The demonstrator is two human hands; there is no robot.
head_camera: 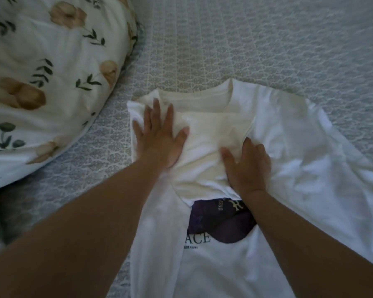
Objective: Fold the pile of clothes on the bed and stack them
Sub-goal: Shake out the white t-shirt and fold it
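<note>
forearms: two bare arms fill the bottom of the frame, both cut off by the lower edge, elbows out of sight.
white t-shirt [299, 168]: spread on the bed from centre to lower right, neckline toward the top of the frame; its hem runs out of the bottom edge and its right side is cut off by the right edge.
print [220, 224]: dark purple patch low in the centre, partly covered by a folded-over flap of cloth and by the right wrist; only "ace", a small line ending in "happy" and some pale lettering can be read, the rest is hidden or too blurred.
left hand [159, 136]: flat on the shirt's left shoulder area, left of centre, fingers straight and spread, gripping nothing, palm pressing the cloth.
right hand [248, 166]: just right of centre, palm down on the shirt, thumb out to the left; the fingertips sink behind a ridge of fabric, so whether they pinch the cloth or lie loose, cannot tell.
cream inner panel [211, 130]: yellowish area between the hands below the collar; whether it is the shirt's inside or a second garment, hard to say.
floral pillow [41, 82]: upper left of the frame, white with tan flowers and dark leaves, cut off at top and left.
bedspread [267, 39]: grey patterned cover across the top, soft and blurred.
</note>
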